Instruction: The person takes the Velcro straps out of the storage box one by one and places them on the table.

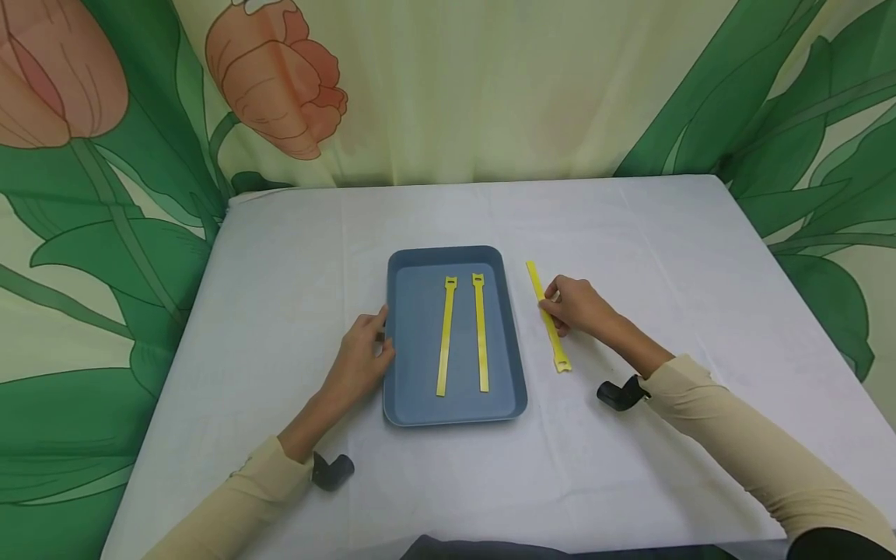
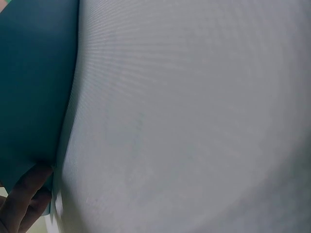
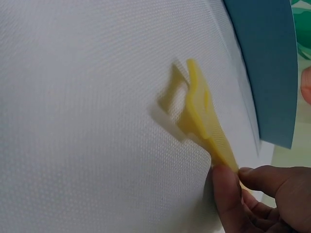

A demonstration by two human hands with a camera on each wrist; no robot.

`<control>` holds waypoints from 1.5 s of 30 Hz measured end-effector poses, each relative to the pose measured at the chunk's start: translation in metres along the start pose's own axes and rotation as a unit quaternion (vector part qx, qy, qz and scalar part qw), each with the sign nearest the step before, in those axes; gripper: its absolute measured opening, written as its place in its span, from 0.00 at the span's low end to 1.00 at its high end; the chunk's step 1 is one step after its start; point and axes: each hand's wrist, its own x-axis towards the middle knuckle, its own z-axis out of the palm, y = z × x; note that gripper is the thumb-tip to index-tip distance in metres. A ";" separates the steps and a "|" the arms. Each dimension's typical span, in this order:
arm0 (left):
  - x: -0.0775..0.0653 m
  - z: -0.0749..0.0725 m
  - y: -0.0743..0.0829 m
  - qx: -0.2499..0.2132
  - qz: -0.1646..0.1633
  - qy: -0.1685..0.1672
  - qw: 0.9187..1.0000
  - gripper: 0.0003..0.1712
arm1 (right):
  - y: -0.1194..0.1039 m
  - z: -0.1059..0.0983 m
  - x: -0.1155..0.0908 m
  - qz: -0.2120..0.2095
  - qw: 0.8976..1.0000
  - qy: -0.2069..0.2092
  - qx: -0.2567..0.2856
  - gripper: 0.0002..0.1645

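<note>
My right hand [image 1: 575,305] pinches a yellow strap-type cable tie [image 1: 558,350] around its middle, between thumb and fingers. This tie is just right of a blue-grey tray [image 1: 420,342], its slotted head towards me. Up close in the right wrist view, the slotted end of the cable tie [image 3: 201,104] casts a shadow on the white cloth. Two more yellow cable ties lie lengthwise in the tray, a left one [image 1: 446,334] and a right one [image 1: 481,334], slotted heads at the far end. At the tray's left side, my left hand [image 1: 358,354] touches the edge with fingertips and thumb.
A white cloth [image 1: 665,257] covers the table. Behind it hangs a curtain [image 1: 476,93] printed with flowers and leaves. Black devices are worn at the left wrist [image 1: 332,472] and the right wrist [image 1: 621,394], just above the cloth.
</note>
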 end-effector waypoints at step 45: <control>-0.002 0.000 -0.002 -0.006 0.003 0.004 1.000 0.34 | -0.011 -0.015 -0.008 -0.024 0.998 0.044 -0.031 0.18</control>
